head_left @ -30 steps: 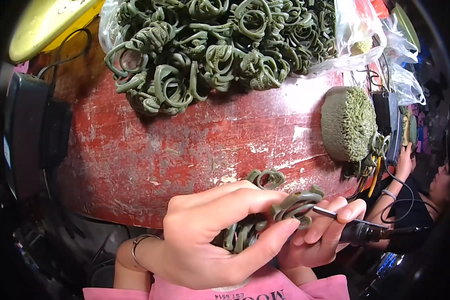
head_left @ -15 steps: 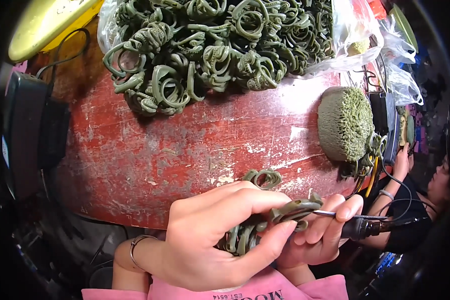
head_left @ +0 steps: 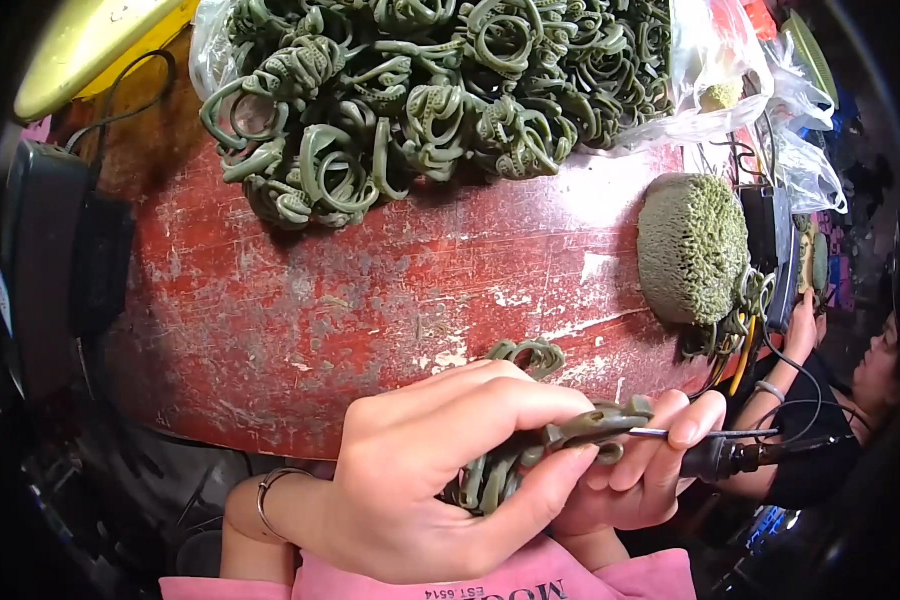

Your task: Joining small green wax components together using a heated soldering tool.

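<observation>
My left hand is closed around dark green, curled rubbery pieces, the upper one held between thumb and fingers. My right hand grips a slim metal tool, its tip against that piece; part of the grip is hidden. A black cylindrical object with a cord lies behind my right fingers; whether I hold it is unclear. Just beyond my left fingers, a loose green coil rests on the worn red table.
A heap of green curled pieces fills a plastic bag. At right are a green porous block, cables and another person. A black device stands left; a yellow basin is behind it.
The held green piece has tilted and shifted slightly downward, and the metal tool lies more level. My left fingers have moved a little to the right.
</observation>
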Demonstrator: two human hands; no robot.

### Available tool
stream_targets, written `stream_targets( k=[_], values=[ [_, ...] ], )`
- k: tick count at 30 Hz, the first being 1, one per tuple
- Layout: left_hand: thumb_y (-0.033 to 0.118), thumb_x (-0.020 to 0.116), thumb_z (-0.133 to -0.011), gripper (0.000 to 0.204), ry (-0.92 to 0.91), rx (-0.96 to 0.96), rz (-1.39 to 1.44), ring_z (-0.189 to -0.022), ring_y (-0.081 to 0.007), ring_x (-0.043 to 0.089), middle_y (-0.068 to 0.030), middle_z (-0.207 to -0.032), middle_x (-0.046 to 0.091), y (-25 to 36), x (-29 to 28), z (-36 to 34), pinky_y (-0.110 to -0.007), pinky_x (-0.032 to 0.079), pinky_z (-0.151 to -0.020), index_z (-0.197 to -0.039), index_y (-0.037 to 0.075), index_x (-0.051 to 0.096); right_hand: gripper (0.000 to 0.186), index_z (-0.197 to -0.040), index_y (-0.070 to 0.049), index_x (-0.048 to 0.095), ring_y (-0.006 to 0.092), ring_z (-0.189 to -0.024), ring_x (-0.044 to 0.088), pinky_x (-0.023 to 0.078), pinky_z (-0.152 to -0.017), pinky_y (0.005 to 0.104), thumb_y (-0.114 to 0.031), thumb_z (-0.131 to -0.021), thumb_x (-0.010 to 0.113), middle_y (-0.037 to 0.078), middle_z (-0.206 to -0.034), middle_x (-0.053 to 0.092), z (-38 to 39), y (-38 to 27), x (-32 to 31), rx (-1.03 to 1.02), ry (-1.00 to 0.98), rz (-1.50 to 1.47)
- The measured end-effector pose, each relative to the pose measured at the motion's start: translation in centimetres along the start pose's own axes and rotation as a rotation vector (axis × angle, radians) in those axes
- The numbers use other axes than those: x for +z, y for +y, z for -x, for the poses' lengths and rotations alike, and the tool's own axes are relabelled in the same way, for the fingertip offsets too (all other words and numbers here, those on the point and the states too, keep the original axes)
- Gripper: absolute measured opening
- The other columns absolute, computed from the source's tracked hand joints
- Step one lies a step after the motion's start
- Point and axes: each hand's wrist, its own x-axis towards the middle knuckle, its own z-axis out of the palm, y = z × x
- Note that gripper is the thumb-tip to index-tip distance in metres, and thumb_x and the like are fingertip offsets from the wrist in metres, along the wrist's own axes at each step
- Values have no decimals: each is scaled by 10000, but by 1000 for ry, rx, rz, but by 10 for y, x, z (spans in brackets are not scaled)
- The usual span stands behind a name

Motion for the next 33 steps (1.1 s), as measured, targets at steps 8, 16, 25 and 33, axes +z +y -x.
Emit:
stream_targets(
  k=[8,16,25,33],
  values=[
    [-27,666,-645,160,16,-14,2,-575,-139,569,-132,-679,616,-1,0,1,-235,430,-509,-780,-61,586,133,-862,-39,405,169,-440,487,432,-394,264,-94,-852,527,86,-571,494,5,6,-1,-41,35,36],
    [-16,663,-656,154,-6,-21,-6,-567,-146,582,-136,-671,614,-1,0,0,-236,437,-505,-783,-60,588,151,-856,-25,399,162,-428,480,423,-384,253,-86,-845,537,82,-557,473,9,6,-3,-67,60,113],
    [-15,659,-662,147,8,-16,4,-567,-142,583,-133,-670,616,-1,1,-1,-235,442,-501,-781,-62,588,146,-861,-27,393,171,-426,479,431,-399,267,-71,-844,532,88,-562,482,4,2,-5,-25,-20,112],
    [-22,658,-658,149,8,9,-20,-574,-140,583,-129,-666,616,-3,0,-1,-235,440,-505,-783,-61,587,141,-866,-30,389,181,-426,479,440,-415,281,-58,-844,526,94,-569,493,0,0,-7,17,-102,98]
  ],
)
